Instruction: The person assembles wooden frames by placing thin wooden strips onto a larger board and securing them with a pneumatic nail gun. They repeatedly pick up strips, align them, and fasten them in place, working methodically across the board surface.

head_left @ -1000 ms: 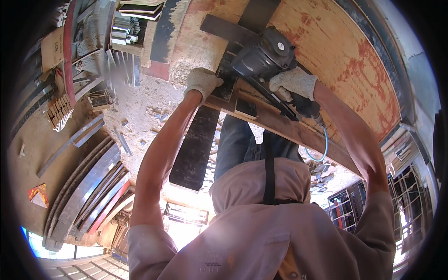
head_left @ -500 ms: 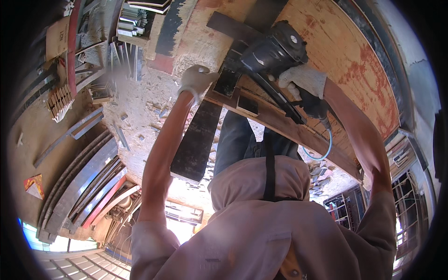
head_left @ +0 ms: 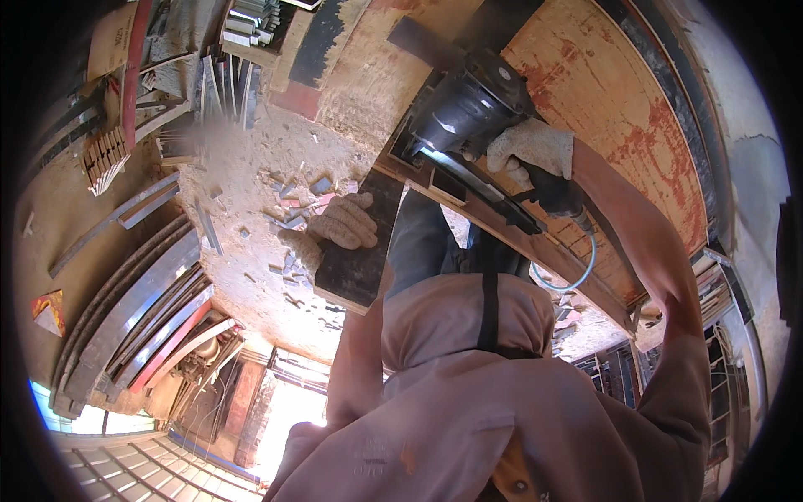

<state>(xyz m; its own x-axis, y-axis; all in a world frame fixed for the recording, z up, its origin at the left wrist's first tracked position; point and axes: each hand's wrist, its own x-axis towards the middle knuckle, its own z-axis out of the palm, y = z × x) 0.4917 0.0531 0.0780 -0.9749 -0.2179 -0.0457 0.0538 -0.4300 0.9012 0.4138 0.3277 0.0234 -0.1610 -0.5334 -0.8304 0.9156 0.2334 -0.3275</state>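
My right hand, in a pale work glove, is wrapped round the grip of a black pneumatic nail gun. The gun lies over the dark wood pieces at the edge of the bench, with its long magazine slanting toward my body. My left hand, also gloved, curls over the left side of a dark flat board, its forearm passing underneath. That board juts from the bench edge toward me. A small dark block sits on the wooden rail beside the magazine. The gun's nose is hard to make out.
A light blue air hose loops below the gun's grip. The wooden bench top stretches to the right. Offcuts litter the floor at left, near stacked curved strips. Metal-coloured bars are piled at the far left.
My left hand has moved from the wood by the gun nearer to me, onto the dark board's side. The nail gun has shifted slightly left and nearer, still in my right hand.
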